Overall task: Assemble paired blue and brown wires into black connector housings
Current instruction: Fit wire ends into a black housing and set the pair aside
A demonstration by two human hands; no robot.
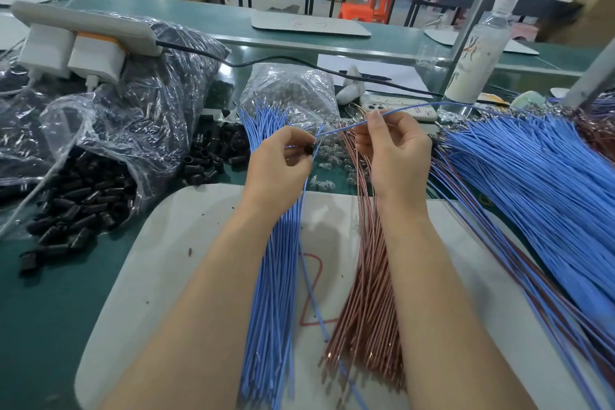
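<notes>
Above the mat [186,243], the left hand [283,160] pinches a housing [309,148]. The right hand [396,150] pinches a blue wire [342,127], its tip just beside the housing. Under the wrists, a blue bundle [273,276] and a brown bundle [369,276] run toward 6 o'clock. Loose housings [83,200] spill at 9, a bag [289,90] sits at 12, and a wire heap [532,183] fans at 3.

Red handdrawn mark [311,293], prob. "2", on white mat [186,243]; rest illegible.

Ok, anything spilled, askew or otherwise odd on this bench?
Black housings spill from the open plastic bag onto the green mat at left, with more loose by the blue wire bundle. A power strip sits perched atop another bag.
</notes>
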